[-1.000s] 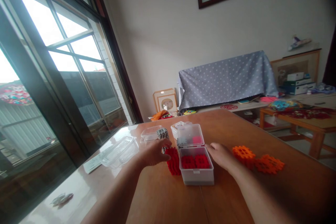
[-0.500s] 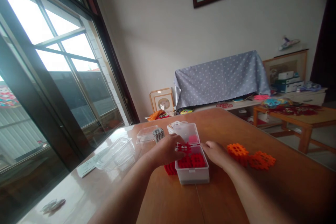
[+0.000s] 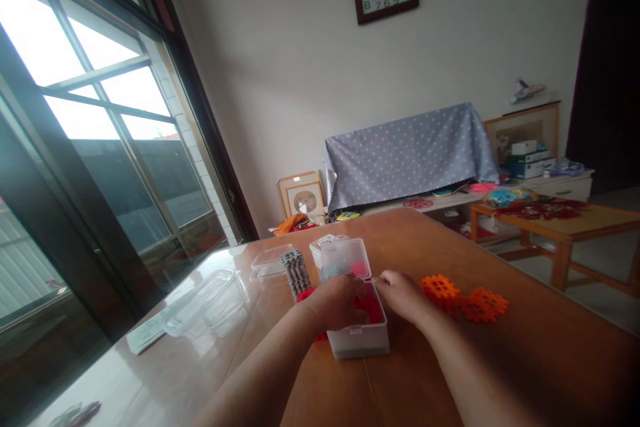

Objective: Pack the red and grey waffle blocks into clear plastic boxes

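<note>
On the wooden desk (image 3: pixel 500 360), the clear plastic box (image 3: pixel 358 341) sits lower centre. The left hand (image 3: pixel 334 303) curls over its red lattice blocks (image 3: pixel 373 310), grip hidden; the right hand (image 3: pixel 400 293) lies open against the rim. The blocks look light and stiff, best held by their edges

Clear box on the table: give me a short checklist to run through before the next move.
Box lid open and standing back: ok.
Box sitting flat on the table: ok.
Left hand holding a piece, over the box: cannot tell, fingers hide it.
Right hand empty, beside the box rim: ok.
Number of red pieces in the box: cannot tell, left hand covers them.
Grey stack standing apart from the box: ok.
</note>
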A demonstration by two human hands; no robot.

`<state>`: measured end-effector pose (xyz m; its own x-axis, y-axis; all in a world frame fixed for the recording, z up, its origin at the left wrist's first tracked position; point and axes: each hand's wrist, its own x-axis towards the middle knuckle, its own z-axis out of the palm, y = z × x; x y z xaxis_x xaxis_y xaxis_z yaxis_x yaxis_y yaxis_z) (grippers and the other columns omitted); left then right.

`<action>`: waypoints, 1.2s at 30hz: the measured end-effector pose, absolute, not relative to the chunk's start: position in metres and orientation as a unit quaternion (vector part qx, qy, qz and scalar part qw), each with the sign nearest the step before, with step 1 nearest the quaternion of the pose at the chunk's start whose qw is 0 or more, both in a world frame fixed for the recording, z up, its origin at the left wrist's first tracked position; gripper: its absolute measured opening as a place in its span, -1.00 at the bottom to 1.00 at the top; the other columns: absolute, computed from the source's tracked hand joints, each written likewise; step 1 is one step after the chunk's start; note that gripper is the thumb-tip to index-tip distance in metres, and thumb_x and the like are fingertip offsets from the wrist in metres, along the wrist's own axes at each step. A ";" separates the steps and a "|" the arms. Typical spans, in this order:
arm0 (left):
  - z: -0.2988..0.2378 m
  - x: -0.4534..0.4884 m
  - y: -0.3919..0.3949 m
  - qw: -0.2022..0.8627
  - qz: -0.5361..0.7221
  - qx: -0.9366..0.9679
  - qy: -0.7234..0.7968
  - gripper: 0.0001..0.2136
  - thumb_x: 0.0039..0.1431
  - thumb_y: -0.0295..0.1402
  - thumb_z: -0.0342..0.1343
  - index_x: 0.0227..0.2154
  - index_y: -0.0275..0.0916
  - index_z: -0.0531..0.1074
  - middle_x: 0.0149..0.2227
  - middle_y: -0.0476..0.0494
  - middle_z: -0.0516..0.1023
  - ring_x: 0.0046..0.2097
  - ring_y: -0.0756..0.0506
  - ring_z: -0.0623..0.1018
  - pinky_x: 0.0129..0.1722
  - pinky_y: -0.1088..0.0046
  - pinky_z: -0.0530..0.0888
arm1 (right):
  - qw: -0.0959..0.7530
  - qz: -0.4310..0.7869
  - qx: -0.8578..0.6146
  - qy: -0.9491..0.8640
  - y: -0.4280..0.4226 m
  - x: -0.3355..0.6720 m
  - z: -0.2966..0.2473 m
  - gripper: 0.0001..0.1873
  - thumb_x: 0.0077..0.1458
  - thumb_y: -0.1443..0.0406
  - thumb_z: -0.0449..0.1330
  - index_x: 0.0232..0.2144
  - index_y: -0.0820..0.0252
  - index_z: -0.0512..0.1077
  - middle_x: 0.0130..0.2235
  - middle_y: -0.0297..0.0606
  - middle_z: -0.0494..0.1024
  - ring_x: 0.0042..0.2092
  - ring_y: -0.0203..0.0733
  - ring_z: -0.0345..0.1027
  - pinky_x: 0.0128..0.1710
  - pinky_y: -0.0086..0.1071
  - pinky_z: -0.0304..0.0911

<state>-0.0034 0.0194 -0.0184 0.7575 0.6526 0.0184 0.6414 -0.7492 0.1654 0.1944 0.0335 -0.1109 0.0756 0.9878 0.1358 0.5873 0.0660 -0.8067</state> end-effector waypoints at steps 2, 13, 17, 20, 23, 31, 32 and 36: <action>-0.018 -0.002 0.020 0.083 0.035 0.932 0.352 -0.78 0.02 -0.28 0.33 -0.27 -0.20 0.53 -0.18 -0.14 0.58 -0.21 -0.14 0.55 -0.27 0.44 0.43 | 0.377 0.267 -0.626 -0.628 0.034 0.195 -0.111 -0.64 0.21 0.07 0.13 -0.49 0.18 0.45 -0.43 -0.28 0.59 -0.36 -0.20 0.36 -0.41 -0.44 0.02; -0.013 -0.004 0.010 0.101 0.056 0.927 0.358 -0.87 0.07 -0.46 0.16 -0.28 -0.21 0.51 -0.19 -0.14 0.61 -0.24 -0.12 0.54 -0.25 0.42 0.44 | 0.374 0.253 -0.631 -0.630 0.035 0.196 -0.113 -0.67 0.21 0.13 0.10 -0.49 0.18 0.45 -0.42 -0.29 0.60 -0.37 -0.22 0.34 -0.39 -0.43 0.04; -0.016 -0.004 0.005 0.114 0.048 0.932 0.341 -0.81 0.05 -0.57 0.04 -0.36 -0.20 0.50 -0.31 -0.06 0.62 -0.30 -0.08 0.53 -0.30 0.47 0.40 | 0.370 0.250 -0.633 -0.632 0.034 0.195 -0.111 -0.67 0.20 0.14 0.10 -0.51 0.19 0.43 -0.44 -0.29 0.58 -0.37 -0.22 0.33 -0.40 -0.43 0.02; -0.018 -0.003 0.005 0.112 0.042 0.931 0.346 -0.80 0.05 -0.58 0.02 -0.37 -0.20 0.50 -0.34 -0.05 0.63 -0.31 -0.07 0.53 -0.32 0.48 0.39 | 0.368 0.256 -0.633 -0.631 0.032 0.194 -0.108 -0.67 0.20 0.14 0.11 -0.51 0.19 0.44 -0.44 -0.28 0.58 -0.37 -0.22 0.33 -0.40 -0.43 0.02; -0.021 -0.003 0.007 0.111 0.046 0.929 0.349 -0.79 0.07 -0.57 0.02 -0.36 -0.20 0.51 -0.35 -0.04 0.62 -0.33 -0.06 0.52 -0.33 0.49 0.38 | 0.369 0.259 -0.634 -0.628 0.031 0.194 -0.107 -0.67 0.20 0.13 0.12 -0.51 0.19 0.43 -0.45 -0.29 0.57 -0.37 -0.22 0.33 -0.41 -0.43 0.01; -0.014 -0.013 0.009 0.150 0.125 0.915 0.353 -0.77 0.10 -0.55 0.01 -0.30 -0.25 0.55 -0.31 -0.06 0.61 -0.31 -0.05 0.52 -0.31 0.51 0.41 | 0.368 0.255 -0.633 -0.631 0.032 0.195 -0.109 -0.68 0.21 0.11 0.11 -0.46 0.18 0.47 -0.41 -0.28 0.60 -0.37 -0.21 0.35 -0.40 -0.43 0.03; -0.010 -0.018 0.009 0.158 0.144 0.908 0.361 -0.77 0.11 -0.54 0.01 -0.28 -0.25 0.55 -0.30 -0.06 0.61 -0.30 -0.05 0.52 -0.30 0.51 0.42 | 0.367 0.254 -0.634 -0.632 0.032 0.195 -0.109 -0.68 0.21 0.11 0.11 -0.46 0.18 0.47 -0.41 -0.28 0.61 -0.37 -0.21 0.36 -0.40 -0.43 0.03; 0.004 -0.049 0.016 0.167 0.200 0.878 0.403 -0.77 0.16 -0.47 0.04 -0.19 -0.24 0.56 -0.23 -0.09 0.62 -0.23 -0.07 0.55 -0.24 0.48 0.45 | 0.363 0.252 -0.632 -0.636 0.033 0.196 -0.111 -0.67 0.21 0.11 0.10 -0.48 0.17 0.46 -0.41 -0.28 0.61 -0.38 -0.21 0.36 -0.41 -0.43 0.02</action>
<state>-0.0489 0.0162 0.0039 0.5958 0.7732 0.2173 0.6398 -0.6204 0.4536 0.1963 0.0325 -0.1107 0.0640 0.9876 0.1430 0.6211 0.0728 -0.7804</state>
